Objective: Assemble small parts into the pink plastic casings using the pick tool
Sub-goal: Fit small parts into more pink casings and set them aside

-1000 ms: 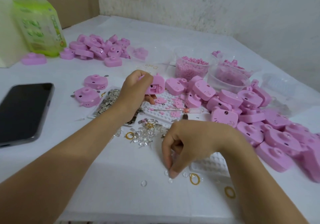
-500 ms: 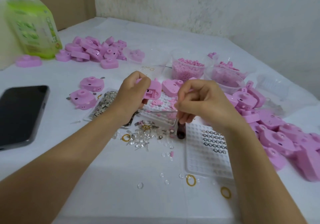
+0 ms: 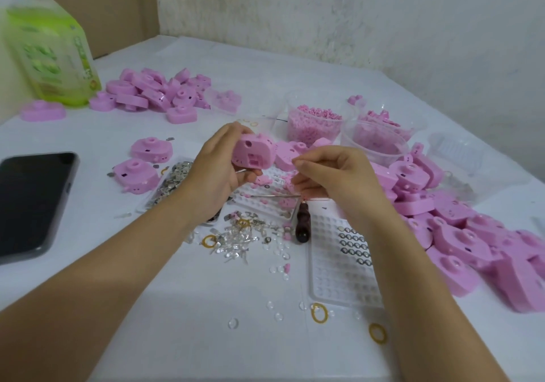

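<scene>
Head view: the left hand (image 3: 218, 172) grips one pink casing (image 3: 255, 156) held up off the table (image 3: 177, 308). The right hand (image 3: 333, 175) has thumb and forefinger pinched together just beside it, on what I cannot tell. The pick tool (image 3: 302, 226) lies unheld below the right wrist, so this casing looks mid-fitting, and the heap of casings (image 3: 472, 234) to the right suggests plenty left, though which are finished is unclear.

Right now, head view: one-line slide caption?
Left hand holds a pink plastic casing; right hand pinches fingertips together beside it.
</scene>
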